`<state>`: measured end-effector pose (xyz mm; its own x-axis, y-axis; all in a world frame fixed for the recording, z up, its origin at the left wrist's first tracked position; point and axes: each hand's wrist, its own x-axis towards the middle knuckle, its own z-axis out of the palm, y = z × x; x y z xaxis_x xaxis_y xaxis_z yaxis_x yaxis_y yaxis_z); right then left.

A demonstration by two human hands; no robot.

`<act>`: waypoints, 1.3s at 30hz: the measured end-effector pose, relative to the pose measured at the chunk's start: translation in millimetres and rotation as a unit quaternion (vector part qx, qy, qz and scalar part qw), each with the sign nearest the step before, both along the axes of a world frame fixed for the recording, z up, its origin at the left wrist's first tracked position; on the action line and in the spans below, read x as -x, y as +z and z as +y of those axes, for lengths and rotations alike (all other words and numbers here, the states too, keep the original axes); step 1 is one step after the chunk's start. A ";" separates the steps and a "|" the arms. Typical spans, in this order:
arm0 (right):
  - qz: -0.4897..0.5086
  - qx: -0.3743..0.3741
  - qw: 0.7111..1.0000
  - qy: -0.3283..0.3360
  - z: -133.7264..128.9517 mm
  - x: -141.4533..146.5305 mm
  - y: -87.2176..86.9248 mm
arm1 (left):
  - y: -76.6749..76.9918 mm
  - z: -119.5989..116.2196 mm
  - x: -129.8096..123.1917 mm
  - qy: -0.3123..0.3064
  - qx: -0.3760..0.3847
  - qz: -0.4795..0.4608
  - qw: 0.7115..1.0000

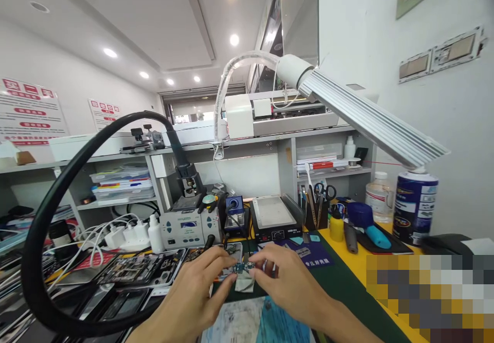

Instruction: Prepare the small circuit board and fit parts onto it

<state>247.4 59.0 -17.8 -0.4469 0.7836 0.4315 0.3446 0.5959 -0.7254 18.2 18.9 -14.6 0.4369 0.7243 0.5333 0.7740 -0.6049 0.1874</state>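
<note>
A small circuit board (240, 268) is held up between my two hands, over a crumpled whitish cloth or paper (244, 283). My left hand (204, 284) pinches its left end with thumb and fingers. At its right end, the fingertips of my right hand (283, 276) close on the board's edge. Below both hands lies a marbled white and blue surface (247, 322). The board's fine details are too small to make out.
Opened phones (131, 271) and parts cover the left side. A black hose (29, 250) loops beside my left arm. Behind stand a soldering station (189, 229) and a heating plate (270, 212). A spray can (415, 209) and bottles stand at the right.
</note>
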 end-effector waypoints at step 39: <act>-0.011 -0.017 1.000 0.017 -2.8 4.0 -6.5 | -22.4 1.8 2.1 -0.054 -0.035 -0.092 0.994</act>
<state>243.5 56.1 -24.3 -0.4821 0.7531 0.4478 0.3394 0.6317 -0.6970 16.1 20.7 -36.9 0.3997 0.6375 0.6587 0.6603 -0.6986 0.2754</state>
